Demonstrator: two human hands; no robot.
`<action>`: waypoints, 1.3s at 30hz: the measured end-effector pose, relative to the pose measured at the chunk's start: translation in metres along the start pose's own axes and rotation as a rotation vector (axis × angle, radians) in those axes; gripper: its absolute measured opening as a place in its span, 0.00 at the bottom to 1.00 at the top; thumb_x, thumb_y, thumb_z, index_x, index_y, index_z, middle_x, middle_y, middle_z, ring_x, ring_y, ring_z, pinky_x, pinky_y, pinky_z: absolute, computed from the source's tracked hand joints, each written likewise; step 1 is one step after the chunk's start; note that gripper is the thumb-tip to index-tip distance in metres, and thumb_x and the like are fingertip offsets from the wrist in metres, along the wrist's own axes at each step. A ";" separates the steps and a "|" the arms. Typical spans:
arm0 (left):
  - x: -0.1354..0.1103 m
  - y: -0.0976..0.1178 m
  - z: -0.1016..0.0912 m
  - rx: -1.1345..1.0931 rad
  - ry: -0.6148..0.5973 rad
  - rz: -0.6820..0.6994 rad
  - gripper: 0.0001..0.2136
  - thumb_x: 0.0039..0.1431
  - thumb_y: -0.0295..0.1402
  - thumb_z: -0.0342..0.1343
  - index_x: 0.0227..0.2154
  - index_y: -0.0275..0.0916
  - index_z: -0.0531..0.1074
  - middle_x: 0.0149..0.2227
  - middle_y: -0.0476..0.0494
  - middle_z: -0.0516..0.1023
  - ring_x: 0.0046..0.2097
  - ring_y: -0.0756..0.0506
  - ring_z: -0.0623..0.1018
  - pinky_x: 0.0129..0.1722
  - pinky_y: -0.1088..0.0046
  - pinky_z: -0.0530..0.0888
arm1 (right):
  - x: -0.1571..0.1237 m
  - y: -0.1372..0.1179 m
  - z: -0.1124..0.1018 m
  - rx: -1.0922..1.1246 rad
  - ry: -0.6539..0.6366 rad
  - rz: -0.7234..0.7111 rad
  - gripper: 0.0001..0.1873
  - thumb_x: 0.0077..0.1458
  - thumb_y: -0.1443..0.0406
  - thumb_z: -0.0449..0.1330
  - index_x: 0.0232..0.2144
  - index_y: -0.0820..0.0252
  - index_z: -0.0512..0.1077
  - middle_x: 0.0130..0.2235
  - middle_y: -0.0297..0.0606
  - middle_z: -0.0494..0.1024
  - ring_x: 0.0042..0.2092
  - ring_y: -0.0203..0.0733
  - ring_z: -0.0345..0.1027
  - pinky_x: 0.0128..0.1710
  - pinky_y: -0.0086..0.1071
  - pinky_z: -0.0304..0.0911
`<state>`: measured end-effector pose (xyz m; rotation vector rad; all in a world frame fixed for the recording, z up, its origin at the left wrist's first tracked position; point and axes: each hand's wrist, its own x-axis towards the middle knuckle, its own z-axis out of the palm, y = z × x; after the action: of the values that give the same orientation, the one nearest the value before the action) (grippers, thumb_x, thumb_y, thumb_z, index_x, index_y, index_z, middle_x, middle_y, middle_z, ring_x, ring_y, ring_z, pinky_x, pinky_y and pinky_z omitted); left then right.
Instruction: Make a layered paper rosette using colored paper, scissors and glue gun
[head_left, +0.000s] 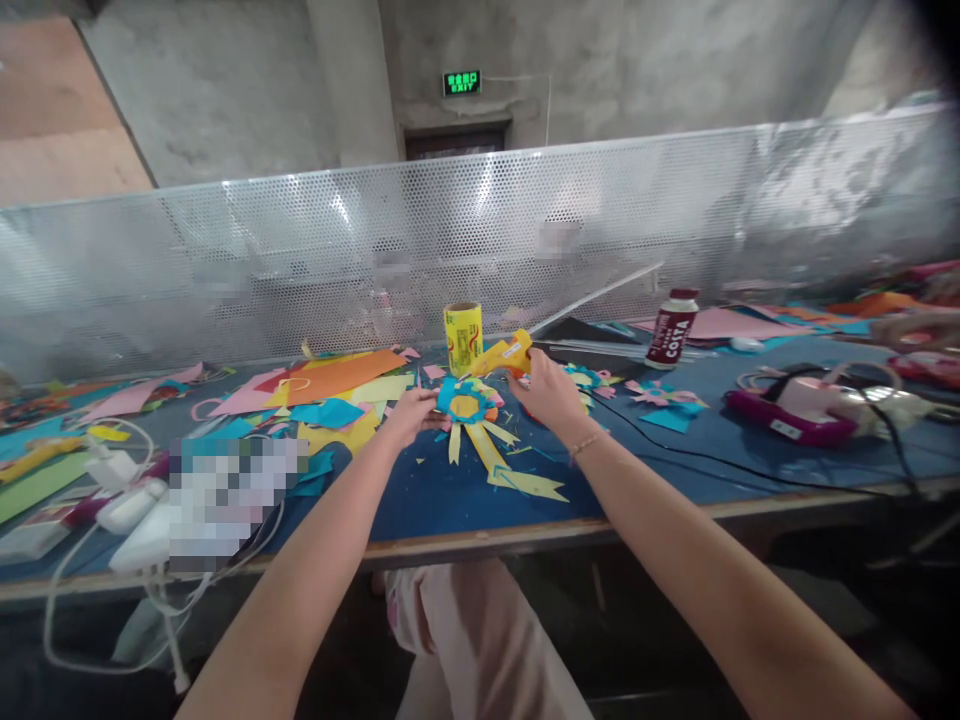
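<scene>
Right hand (553,392) wrapped round yellow glue gun (510,354) — tip near paper rosette (466,408). Left hand (411,416) pinching rosette's left edge. Rosette between hands at blue table (427,505) — ribbons (484,450) trailing toward front edge.

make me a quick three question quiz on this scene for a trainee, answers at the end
1. Which hand holds the glue gun?
2. True or false: the bottle lies on its side.
3. What does the left hand hold?
A) the exit sign
B) the paper rosette
C) the bottle

Key:
1. The right hand.
2. False; it stands upright.
3. B
</scene>
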<state>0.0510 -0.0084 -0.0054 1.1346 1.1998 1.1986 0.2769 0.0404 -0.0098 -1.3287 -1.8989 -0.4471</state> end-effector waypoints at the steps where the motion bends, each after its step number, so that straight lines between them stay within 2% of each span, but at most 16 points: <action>1: -0.001 0.000 0.001 0.007 -0.008 0.001 0.00 0.48 0.24 0.58 0.25 0.33 0.72 0.20 0.44 0.75 0.22 0.48 0.76 0.28 0.70 0.77 | -0.001 -0.002 0.001 -0.014 0.008 -0.029 0.19 0.58 0.57 0.51 0.45 0.68 0.63 0.41 0.53 0.75 0.42 0.52 0.71 0.36 0.36 0.61; 9: 0.000 -0.003 0.002 0.052 -0.031 0.022 0.02 0.48 0.23 0.57 0.25 0.32 0.74 0.21 0.45 0.75 0.22 0.50 0.75 0.29 0.72 0.76 | 0.000 -0.006 0.002 -0.072 0.059 -0.104 0.14 0.60 0.61 0.51 0.43 0.67 0.64 0.38 0.51 0.75 0.40 0.51 0.70 0.34 0.36 0.61; 15: 0.002 -0.005 0.003 0.074 -0.030 0.029 0.01 0.48 0.23 0.58 0.25 0.32 0.74 0.21 0.45 0.74 0.22 0.51 0.75 0.29 0.73 0.75 | -0.001 -0.006 0.001 -0.116 0.077 -0.145 0.13 0.60 0.62 0.50 0.42 0.68 0.64 0.38 0.51 0.75 0.40 0.50 0.70 0.36 0.37 0.62; 27: 0.003 -0.006 -0.001 0.049 -0.083 0.075 0.03 0.47 0.28 0.59 0.24 0.33 0.74 0.21 0.46 0.73 0.21 0.51 0.73 0.28 0.71 0.75 | -0.001 -0.007 -0.003 -0.113 0.046 -0.103 0.11 0.59 0.64 0.51 0.42 0.66 0.65 0.38 0.50 0.75 0.40 0.49 0.70 0.36 0.36 0.62; 35: 0.000 -0.001 0.001 0.031 -0.018 0.067 0.01 0.46 0.25 0.58 0.23 0.33 0.72 0.21 0.46 0.73 0.23 0.50 0.74 0.28 0.71 0.75 | 0.000 -0.007 -0.005 -0.118 0.057 -0.121 0.12 0.60 0.63 0.51 0.42 0.67 0.65 0.39 0.50 0.75 0.42 0.49 0.69 0.39 0.36 0.63; 39: 0.003 -0.003 -0.001 0.017 0.036 0.081 0.02 0.45 0.25 0.59 0.25 0.33 0.73 0.22 0.46 0.74 0.24 0.50 0.75 0.29 0.71 0.75 | 0.001 0.003 -0.001 -0.105 0.039 -0.020 0.18 0.58 0.58 0.54 0.43 0.67 0.64 0.41 0.51 0.73 0.42 0.50 0.69 0.38 0.37 0.64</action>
<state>0.0498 -0.0055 -0.0083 1.1884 1.2024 1.2767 0.2800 0.0418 -0.0085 -1.3598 -1.8803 -0.5858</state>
